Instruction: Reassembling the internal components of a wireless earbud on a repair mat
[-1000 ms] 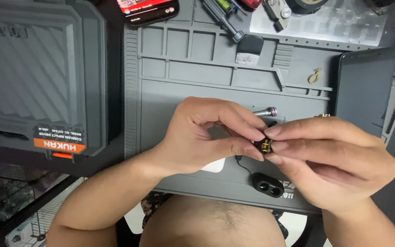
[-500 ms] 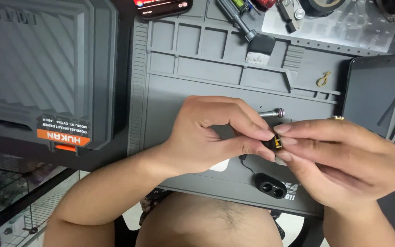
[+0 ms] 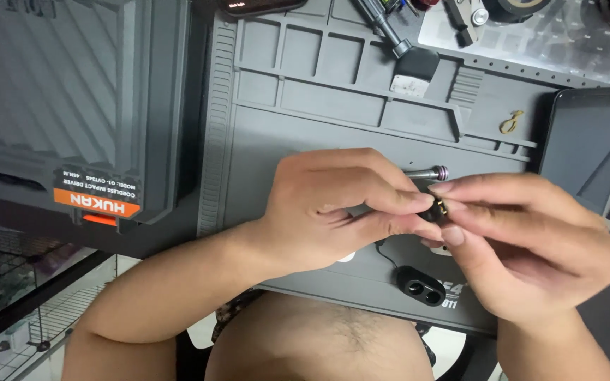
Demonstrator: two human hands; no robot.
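Connector part [image 3: 438, 209], small, black with a brass-coloured tip, pinched between both hands above the grey work mat [image 3: 305, 141].

Step judged as fitting or seating: the part is held between thumb and forefinger of the left hand [image 3: 333, 208], while the fingertips of the right hand [image 3: 531, 247] are pressed onto its brass end from the other side; what it mates with cannot be told. A fine, steady twist or push along the part's axis is called for next, with the grip kept tight. Counted on the mat: one metal pin with a purple collar [image 3: 428, 172] just behind the fingers, one black oval two-hole piece [image 3: 421, 286] near the front edge with a thin black wire [image 3: 384, 252] leading toward it, one small brass clip [image 3: 510, 122]. One grey tool case [image 3: 72, 106] lies well to the left, one dark tablet [image 3: 587, 148] to the right.
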